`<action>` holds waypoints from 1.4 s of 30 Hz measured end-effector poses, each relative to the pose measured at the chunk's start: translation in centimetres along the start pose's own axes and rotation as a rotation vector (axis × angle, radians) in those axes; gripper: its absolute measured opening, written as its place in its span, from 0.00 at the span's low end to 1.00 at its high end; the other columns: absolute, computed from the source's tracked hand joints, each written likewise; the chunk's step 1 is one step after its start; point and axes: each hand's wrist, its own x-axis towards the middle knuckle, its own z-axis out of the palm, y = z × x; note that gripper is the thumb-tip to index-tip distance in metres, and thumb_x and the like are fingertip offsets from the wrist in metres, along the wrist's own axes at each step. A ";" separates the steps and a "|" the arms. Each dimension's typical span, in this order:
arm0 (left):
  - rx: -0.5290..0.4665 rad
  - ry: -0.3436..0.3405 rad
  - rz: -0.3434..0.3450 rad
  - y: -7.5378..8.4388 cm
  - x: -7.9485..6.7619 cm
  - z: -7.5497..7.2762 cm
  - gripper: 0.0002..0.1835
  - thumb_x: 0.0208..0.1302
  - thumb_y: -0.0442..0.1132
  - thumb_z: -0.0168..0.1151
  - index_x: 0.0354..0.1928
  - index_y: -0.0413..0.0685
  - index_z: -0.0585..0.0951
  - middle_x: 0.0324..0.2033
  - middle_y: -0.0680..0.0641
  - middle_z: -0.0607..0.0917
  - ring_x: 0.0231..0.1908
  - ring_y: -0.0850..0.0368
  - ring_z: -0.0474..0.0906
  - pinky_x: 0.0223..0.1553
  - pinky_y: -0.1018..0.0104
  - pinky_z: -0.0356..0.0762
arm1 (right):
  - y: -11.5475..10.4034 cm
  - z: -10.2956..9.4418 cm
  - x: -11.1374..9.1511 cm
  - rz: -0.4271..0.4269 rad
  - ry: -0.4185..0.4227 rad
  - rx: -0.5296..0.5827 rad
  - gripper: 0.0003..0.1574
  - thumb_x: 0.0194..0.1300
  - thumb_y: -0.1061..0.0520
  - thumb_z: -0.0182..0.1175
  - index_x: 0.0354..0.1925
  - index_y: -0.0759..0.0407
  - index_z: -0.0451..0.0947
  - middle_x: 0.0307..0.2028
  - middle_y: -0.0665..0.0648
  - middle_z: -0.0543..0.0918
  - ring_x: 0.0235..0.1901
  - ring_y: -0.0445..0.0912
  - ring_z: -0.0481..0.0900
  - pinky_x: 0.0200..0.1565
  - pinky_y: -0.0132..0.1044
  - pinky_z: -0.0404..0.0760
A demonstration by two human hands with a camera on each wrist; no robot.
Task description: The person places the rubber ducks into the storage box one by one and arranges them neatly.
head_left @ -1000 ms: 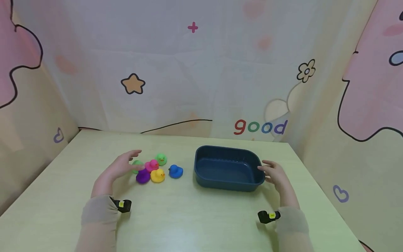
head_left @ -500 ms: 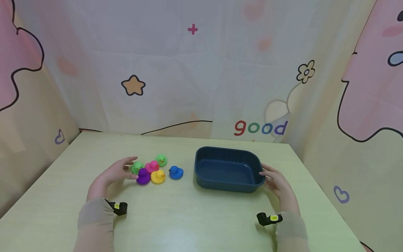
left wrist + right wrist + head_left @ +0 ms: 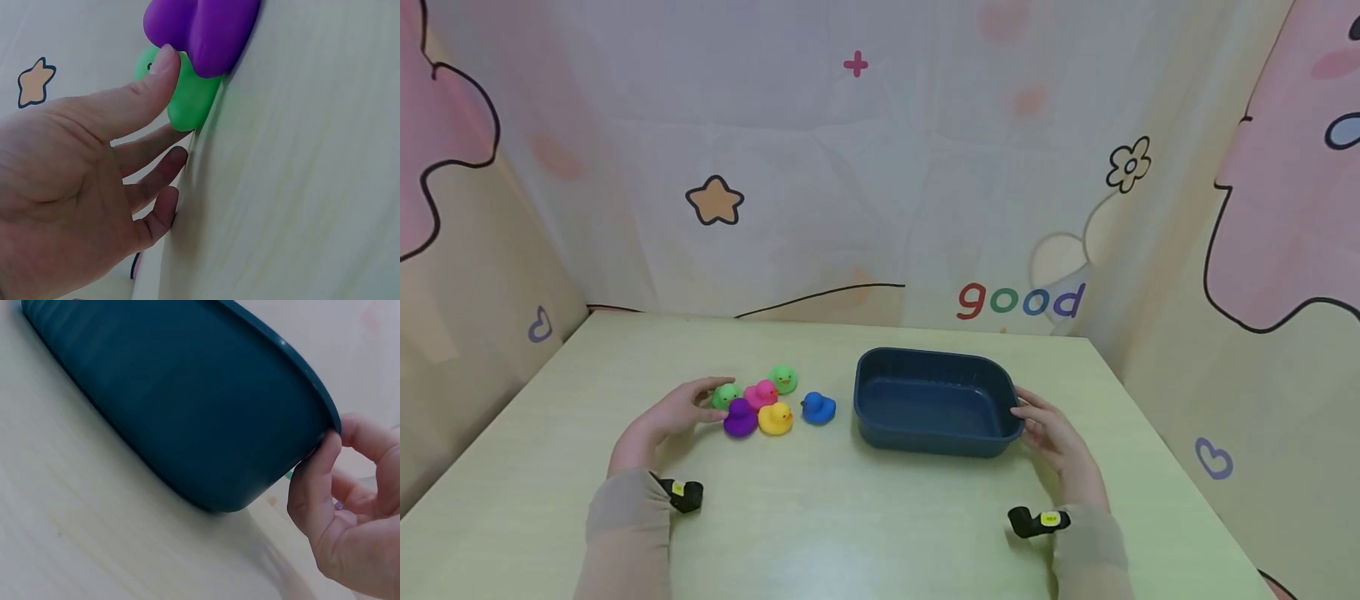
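Observation:
Several small rubber ducks sit close together on the table. My left hand (image 3: 679, 414) reaches round the outer green duck (image 3: 727, 396), thumb on the near side and index finger on the far side. In the left wrist view the thumb tip overlaps the purple duck (image 3: 212, 37) and the green one, with the other fingers spread loosely below. My right hand (image 3: 1054, 432) holds the right end of the dark blue basin (image 3: 936, 440). There, in the right wrist view, the thumb (image 3: 326, 453) lies outside under the rim, and fingers go over it.
Beside the purple duck sit a pink duck (image 3: 762, 394) and a yellow duck (image 3: 776, 419). Another green duck (image 3: 784, 379) is behind them. A blue duck (image 3: 818, 408) stands between the group and the basin. A printed cloth (image 3: 805, 208) hangs behind the table (image 3: 850, 517).
My left hand has come down from above the ducks to around the outer green one. My right hand has reached the basin's end, and the basin has shifted slightly left.

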 end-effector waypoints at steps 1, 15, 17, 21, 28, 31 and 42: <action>0.008 0.003 0.006 -0.1 0.1 0.0 0.36 0.64 0.37 0.65 0.70 0.35 0.63 0.70 0.25 0.57 0.68 0.22 0.51 0.68 0.31 0.49 | 0.1 0.0 0.0 -0.009 -0.006 -0.003 0.29 0.71 0.70 0.47 0.38 0.36 0.82 0.34 0.43 0.83 0.23 0.33 0.79 0.31 0.23 0.78; 0.102 0.077 0.033 0.3 0.2 0.7 0.26 0.65 0.31 0.60 0.64 0.33 0.69 0.64 0.24 0.66 0.64 0.21 0.59 0.64 0.30 0.58 | 1.2 0.2 0.3 -0.077 -0.062 0.069 0.28 0.71 0.71 0.45 0.42 0.41 0.82 0.39 0.45 0.84 0.28 0.35 0.82 0.33 0.23 0.80; 0.117 0.086 0.021 0.3 0.3 0.9 0.25 0.65 0.31 0.60 0.63 0.33 0.70 0.64 0.24 0.67 0.63 0.21 0.60 0.63 0.30 0.58 | 1.4 0.2 0.3 -0.079 -0.054 0.064 0.28 0.71 0.71 0.45 0.41 0.40 0.82 0.39 0.45 0.83 0.28 0.35 0.81 0.33 0.23 0.80; 0.122 0.094 -0.030 0.3 0.5 1.1 0.24 0.65 0.32 0.60 0.63 0.35 0.71 0.64 0.25 0.67 0.63 0.22 0.61 0.63 0.30 0.59 | 1.6 0.3 0.2 -0.084 -0.046 0.064 0.27 0.71 0.70 0.46 0.42 0.40 0.82 0.40 0.44 0.83 0.29 0.34 0.81 0.35 0.23 0.80; 0.050 0.158 -0.081 0.5 0.9 1.1 0.24 0.62 0.30 0.63 0.60 0.33 0.72 0.58 0.26 0.73 0.60 0.27 0.67 0.63 0.34 0.60 | 1.4 0.5 0.1 -0.093 -0.047 0.122 0.24 0.72 0.70 0.45 0.45 0.43 0.80 0.41 0.46 0.82 0.33 0.35 0.81 0.35 0.22 0.80; 0.049 0.182 -0.074 0.5 0.9 1.0 0.24 0.61 0.30 0.65 0.59 0.31 0.73 0.54 0.27 0.76 0.57 0.29 0.70 0.62 0.36 0.63 | 1.3 0.6 0.2 -0.099 -0.045 0.148 0.25 0.71 0.71 0.45 0.44 0.44 0.81 0.40 0.47 0.81 0.32 0.36 0.81 0.34 0.23 0.80; 0.007 0.210 -0.104 0.9 0.7 0.7 0.26 0.65 0.34 0.62 0.63 0.31 0.70 0.60 0.25 0.71 0.60 0.28 0.68 0.62 0.37 0.65 | 1.5 0.8 0.3 -0.109 -0.028 0.157 0.27 0.71 0.71 0.44 0.42 0.44 0.83 0.38 0.47 0.80 0.30 0.36 0.81 0.33 0.23 0.81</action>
